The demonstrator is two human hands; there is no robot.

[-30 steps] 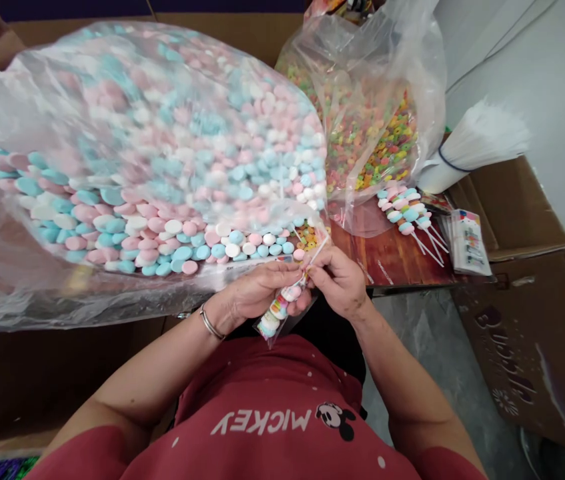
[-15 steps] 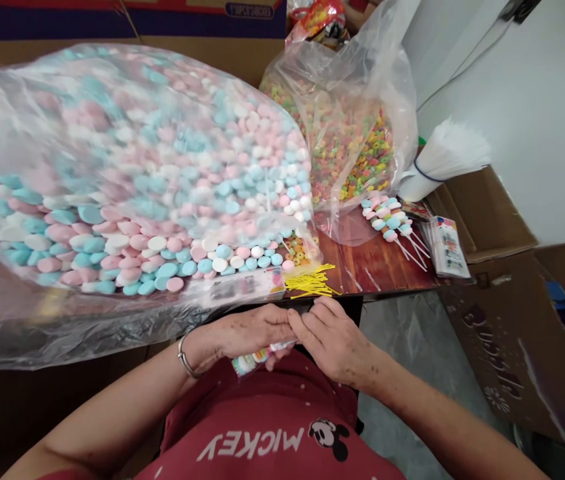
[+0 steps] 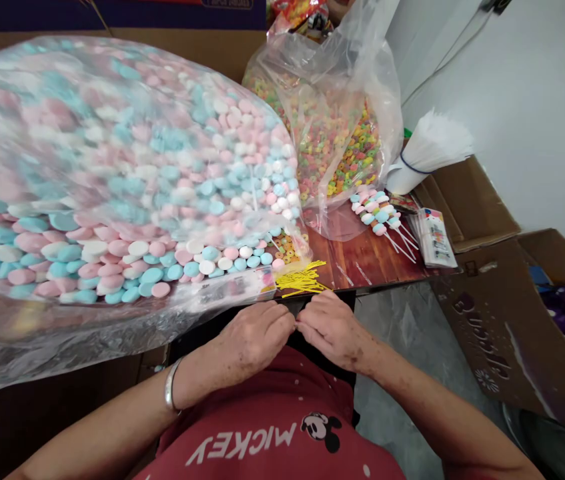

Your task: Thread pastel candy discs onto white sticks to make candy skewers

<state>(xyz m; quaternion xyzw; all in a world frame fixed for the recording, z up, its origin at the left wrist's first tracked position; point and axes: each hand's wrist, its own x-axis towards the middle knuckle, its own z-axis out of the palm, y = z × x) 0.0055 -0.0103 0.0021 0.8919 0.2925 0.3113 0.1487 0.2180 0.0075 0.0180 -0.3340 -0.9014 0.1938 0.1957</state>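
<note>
My left hand [image 3: 249,337] and my right hand [image 3: 331,328] meet fingertip to fingertip just below the table's front edge, above my red shirt. Both are curled closed. Whatever they pinch is hidden under the knuckles. Directly ahead of them lies a small heap of yellow twist ties [image 3: 301,280] on the wooden table [image 3: 362,257]. A huge clear bag of pink, blue and white candies [image 3: 127,180] fills the left half of the view.
A second clear bag of colourful ring candies [image 3: 339,140] stands behind. Finished candy skewers [image 3: 379,217] lie at the right, beside small printed packets [image 3: 435,239] and a banded bundle of white sticks [image 3: 425,157]. Cardboard boxes [image 3: 492,320] stand at the right.
My hands dropped from above the table edge toward my lap. The wrapped candy skewer seen in them earlier is now hidden. The yellow twist ties came into view.
</note>
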